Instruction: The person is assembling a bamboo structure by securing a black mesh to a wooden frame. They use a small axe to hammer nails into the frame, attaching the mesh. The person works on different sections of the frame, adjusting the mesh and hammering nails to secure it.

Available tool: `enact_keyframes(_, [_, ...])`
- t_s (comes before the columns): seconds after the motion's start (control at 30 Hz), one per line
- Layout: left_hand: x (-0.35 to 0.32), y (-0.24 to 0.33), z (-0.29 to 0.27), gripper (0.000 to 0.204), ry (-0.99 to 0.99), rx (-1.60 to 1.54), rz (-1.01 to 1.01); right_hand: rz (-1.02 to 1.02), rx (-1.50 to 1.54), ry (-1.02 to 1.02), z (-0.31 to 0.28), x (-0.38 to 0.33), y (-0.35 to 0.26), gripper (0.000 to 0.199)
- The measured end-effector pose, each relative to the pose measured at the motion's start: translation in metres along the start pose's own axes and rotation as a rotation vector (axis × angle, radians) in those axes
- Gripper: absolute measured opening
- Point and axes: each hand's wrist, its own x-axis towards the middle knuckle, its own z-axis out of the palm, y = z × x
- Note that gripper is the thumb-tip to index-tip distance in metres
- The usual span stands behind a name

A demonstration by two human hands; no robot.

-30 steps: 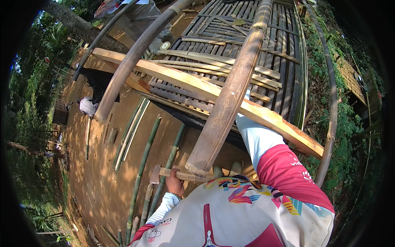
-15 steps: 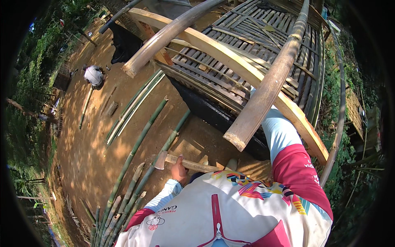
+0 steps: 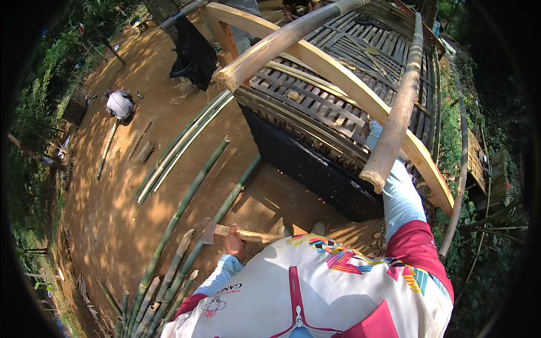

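the short axe with a pale wooden handle and dull grey metal head [image 3: 256,235] is in my left hand [image 3: 234,245], low by the front of the white-and-crimson printed shirt [image 3: 259,281], its head to the left. the fingers are clamped round the handle near the head, and the handle's other end runs out of sight at the shirt. my right hand [image 3: 369,123] reaches past a thick brown bamboo pole [image 3: 396,121] to a long pale sawn timber beam [image 3: 332,67], over the slatted bamboo surface [image 3: 360,42]; it is mostly hidden, so i cannot tell whether it is apart or gripping. a black sheet [image 3: 310,169] hangs below that surface's edge. long green bamboo poles [image 3: 180,207] lie on the brown dirt ground [image 3: 107,214], and farther off a person in a grey top [image 3: 119,105] bends low.
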Motion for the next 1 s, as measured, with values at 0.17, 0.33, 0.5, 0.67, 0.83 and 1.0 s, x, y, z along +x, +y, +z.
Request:
enact_keyframes(0.17, [0.022, -0.011, -0.022, 0.033, -0.128, 0.410, 0.473, 0.036, -0.016, 0.016, -0.040, -0.025, -0.020, 0.025])
enact_keyframes(0.33, [0.039, 0.028, 0.002, 0.029, -0.204, 0.345, 0.039, 0.093, -0.030, 0.023, -0.081, -0.063, -0.032, 0.024])
enact_keyframes(0.5, [0.069, 0.033, 0.039, 0.027, -0.540, -0.042, 0.096, -0.080, -0.161, 0.284, -0.069, -0.126, 0.014, 0.017])
enact_keyframes(0.67, [0.065, 0.053, 0.068, 0.025, -0.686, -0.033, 0.155, 0.023, -0.122, 0.292, -0.081, -0.204, -0.008, 0.025])
enact_keyframes(0.83, [0.061, 0.059, 0.082, 0.022, -0.797, 0.022, 0.119, -0.017, -0.131, 0.324, -0.076, -0.260, 0.013, 0.024])
enact_keyframes(1.0, [0.063, 0.052, 0.086, 0.021, -0.814, 0.039, 0.099, -0.110, -0.221, 0.305, -0.087, -0.275, 0.004, 0.023])
